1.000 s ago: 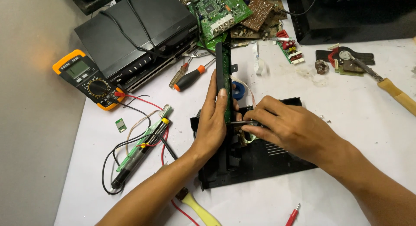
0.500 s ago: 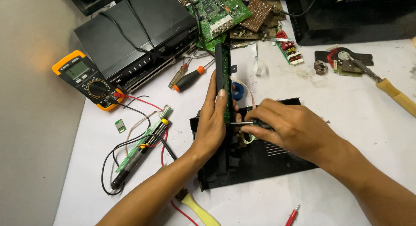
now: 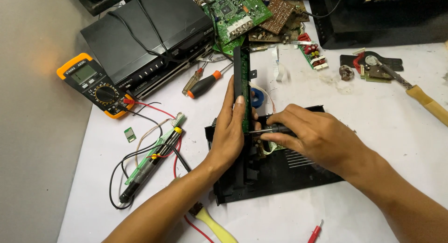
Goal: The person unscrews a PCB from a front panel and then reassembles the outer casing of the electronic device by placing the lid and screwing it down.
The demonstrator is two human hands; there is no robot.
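My left hand (image 3: 229,131) holds a long narrow black panel with a green circuit board (image 3: 242,86) on edge, upright against the open black device case (image 3: 298,166). Its fingers lie flat along the panel's left side. My right hand (image 3: 312,135) grips a small black-handled screwdriver (image 3: 270,129), whose tip points left into the panel near its lower end. Both hands meet over the left part of the case.
A yellow multimeter (image 3: 95,84) with red and black leads lies at left, beside a black player box (image 3: 144,38). Two screwdrivers (image 3: 205,84), loose circuit boards (image 3: 242,12), a soldering iron (image 3: 149,163), a wooden-handled tool (image 3: 420,96) and a yellow-handled tool (image 3: 214,224) lie around.
Almost nothing moved: both hands stay on the panel and screwdriver, with only a slight shift of the right hand's fingers.
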